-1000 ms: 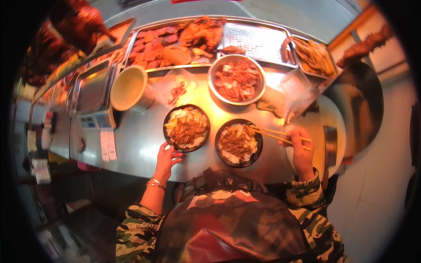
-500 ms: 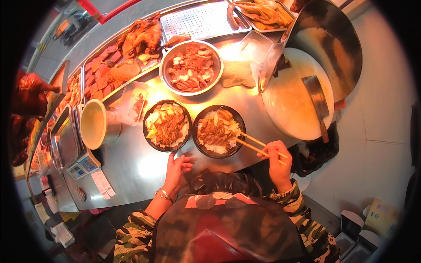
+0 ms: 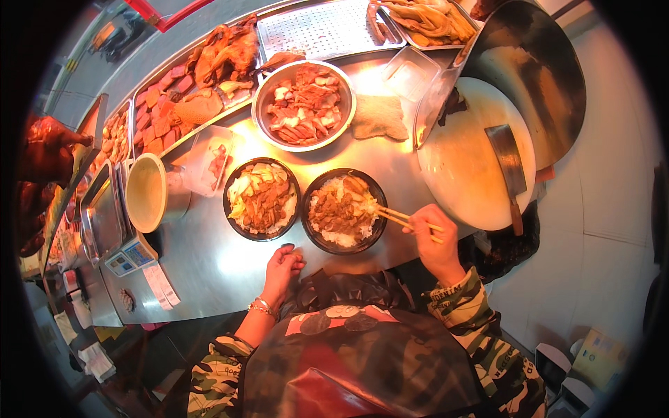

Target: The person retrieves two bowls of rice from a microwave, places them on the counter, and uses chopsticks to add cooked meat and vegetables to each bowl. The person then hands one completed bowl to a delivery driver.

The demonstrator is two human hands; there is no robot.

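Observation:
My right hand (image 3: 435,240) is closed around a pair of wooden chopsticks (image 3: 394,216). Their tips reach into the right side of a black bowl (image 3: 382,230) of white rice (image 3: 343,238) topped with sliced brown meat (image 3: 340,210). To its left stands a second black bowl (image 3: 227,202), filled with rice, pale cabbage-like greens and similar meat. My left hand (image 3: 281,268) rests near the front edge of the steel counter, just below this left bowl and apart from it. Its fingers are loosely curled, with nothing seen in them.
Behind the bowls sit a steel basin (image 3: 260,132) of sliced meat and a folded cloth (image 3: 380,117). At right, a cleaver (image 3: 506,164) lies on a round chopping board (image 3: 460,174). A cream tub (image 3: 145,194) and a scale (image 3: 132,256) stand left. Food trays (image 3: 313,33) line the back.
My right hand has moved slightly left and up, bringing the chopsticks closer together. My left thumb has drawn away from the left bowl's rim, and the fingers have curled in.

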